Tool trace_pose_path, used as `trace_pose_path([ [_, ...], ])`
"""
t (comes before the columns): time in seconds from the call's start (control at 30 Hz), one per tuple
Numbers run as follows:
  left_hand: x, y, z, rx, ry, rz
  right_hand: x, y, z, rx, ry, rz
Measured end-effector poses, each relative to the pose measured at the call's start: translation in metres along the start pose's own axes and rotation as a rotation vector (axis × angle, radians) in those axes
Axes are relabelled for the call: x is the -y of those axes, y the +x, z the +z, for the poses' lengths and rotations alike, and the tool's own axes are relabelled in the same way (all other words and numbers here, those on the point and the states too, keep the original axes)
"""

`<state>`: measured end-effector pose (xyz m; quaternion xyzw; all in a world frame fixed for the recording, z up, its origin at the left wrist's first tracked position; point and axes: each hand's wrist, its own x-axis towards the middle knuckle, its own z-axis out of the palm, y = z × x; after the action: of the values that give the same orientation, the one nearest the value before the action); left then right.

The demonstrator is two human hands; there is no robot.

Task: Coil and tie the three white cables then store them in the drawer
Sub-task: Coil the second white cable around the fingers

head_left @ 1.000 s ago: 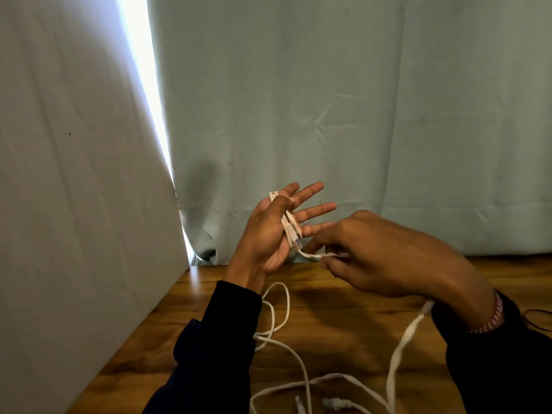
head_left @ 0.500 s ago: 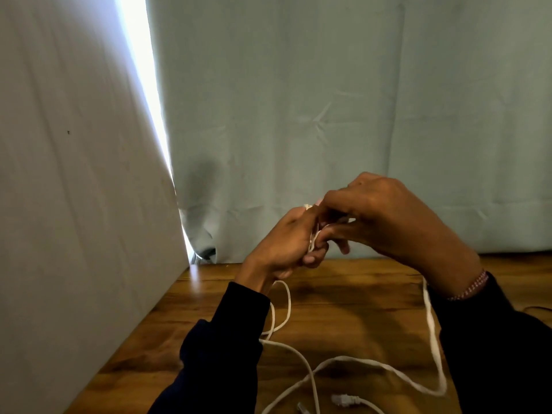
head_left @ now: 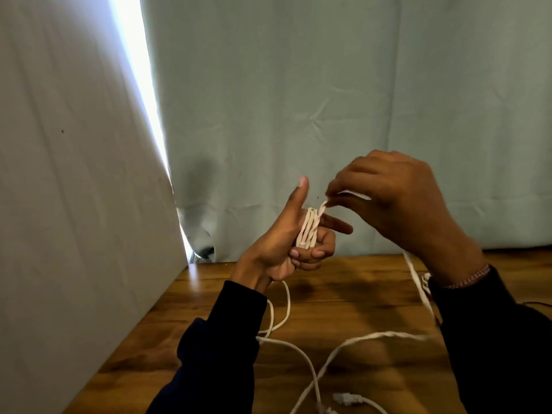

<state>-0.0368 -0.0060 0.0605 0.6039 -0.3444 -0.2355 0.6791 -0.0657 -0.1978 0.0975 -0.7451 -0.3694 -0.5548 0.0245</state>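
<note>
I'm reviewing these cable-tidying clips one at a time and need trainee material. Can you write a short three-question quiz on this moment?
1. True or false: the white cable is wound in several turns around the fingers of the left hand.
2. What is the right hand doing? A) resting flat on the wooden table B) pinching a run of the cable beside the left hand C) pulling the curtain
3. Fill in: the loose connector lies on the ____.

Key: 1 true; 2 B; 3 table.
</note>
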Motion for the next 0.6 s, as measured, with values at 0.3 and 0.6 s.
trace_pose_path([
  [0.3, -0.011, -0.012, 0.015, 0.009, -0.019, 0.149, 0.0, -0.009, 0.033, -0.022, -0.024, 0.119],
  [0.6, -0.018, -0.007, 0.017, -0.273, -0.225, 0.314, 0.039, -0.004, 0.042, 0.903, 0.274, 0.424],
])
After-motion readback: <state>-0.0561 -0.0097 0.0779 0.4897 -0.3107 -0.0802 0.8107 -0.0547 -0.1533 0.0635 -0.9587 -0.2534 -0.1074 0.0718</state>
